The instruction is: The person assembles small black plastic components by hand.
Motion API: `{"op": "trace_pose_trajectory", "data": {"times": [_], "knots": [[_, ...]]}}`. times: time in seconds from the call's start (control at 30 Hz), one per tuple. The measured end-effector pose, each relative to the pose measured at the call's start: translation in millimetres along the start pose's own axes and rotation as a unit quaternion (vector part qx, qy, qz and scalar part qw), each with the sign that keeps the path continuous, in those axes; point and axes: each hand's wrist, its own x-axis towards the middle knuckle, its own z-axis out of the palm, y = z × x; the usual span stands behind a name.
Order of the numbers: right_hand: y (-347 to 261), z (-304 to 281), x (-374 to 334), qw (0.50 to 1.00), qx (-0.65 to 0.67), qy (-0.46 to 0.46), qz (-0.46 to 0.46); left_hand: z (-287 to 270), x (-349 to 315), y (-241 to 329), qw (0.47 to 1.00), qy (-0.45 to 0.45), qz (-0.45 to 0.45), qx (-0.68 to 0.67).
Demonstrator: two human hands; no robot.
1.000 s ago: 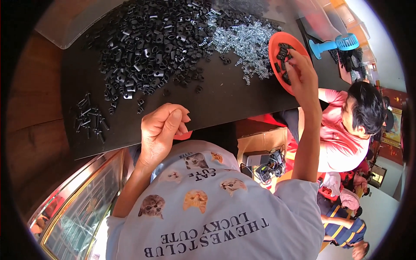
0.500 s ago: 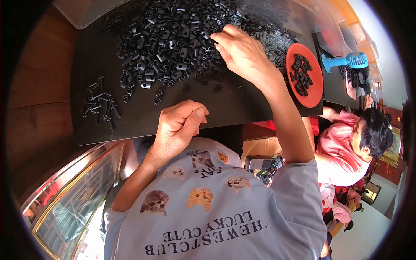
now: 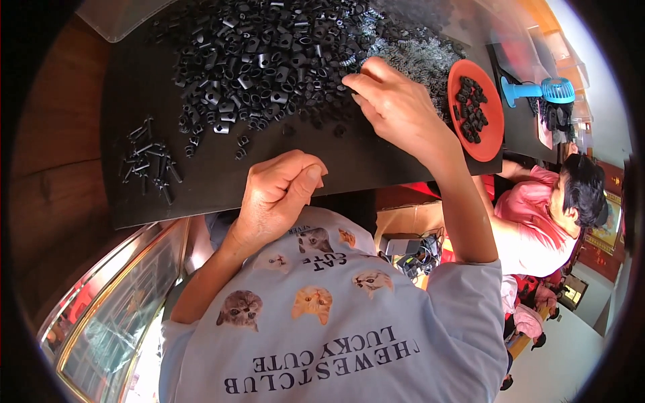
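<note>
My left hand (image 3: 279, 191) is closed in a fist at the table's near edge; whatever it may hold is hidden inside the fingers. My right hand (image 3: 396, 104) reaches over the right side of a heap of small black plastic tube-like parts (image 3: 269, 64). Its thumb and forefinger are pinched close together, and anything between them is too small to make out. Just beyond that hand lies a pile of small silvery springs (image 3: 410, 60). Several thin black pin-like pieces (image 3: 148, 161) lie in a loose group at the left.
An orange-red plate (image 3: 494, 127) holding small black pieces stands right of my right forearm. Beyond it is a light-blue handheld fan (image 3: 537, 91). A clear plastic bin (image 3: 121, 17) sits at the back left of the dark table (image 3: 222, 195). A person in pink (image 3: 537, 215) sits at the right.
My right hand has moved slightly right and nearer, still pinched. My left fist has barely moved. The view has shifted a little.
</note>
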Motion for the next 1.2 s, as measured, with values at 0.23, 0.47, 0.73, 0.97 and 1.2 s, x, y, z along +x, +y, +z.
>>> {"op": "trace_pose_trajectory", "data": {"times": [0.23,0.47,0.73,0.97,1.2], "knots": [[13.8,-3.1,-1.5,0.997,0.024,0.073,-0.009,0.4,-0.3,-0.8,1.0,0.005,0.0,0.005],[17.8,-20.7,-38.2,0.996,0.039,0.033,0.066,2.6,0.8,-2.5,1.0,0.008,0.007,0.014],[15.0,-1.8,-19.3,0.996,0.028,0.066,0.049,4.7,1.4,0.0,0.999,0.011,0.003,0.031],[5.8,3.2,-13.6,1.0,-0.017,0.003,0.025,6.8,0.6,2.1,0.999,0.02,-0.004,0.036],[4.8,15.2,4.2,0.998,-0.001,0.057,-0.01,7.7,1.8,4.4,0.999,0.012,-0.014,0.045]]}}
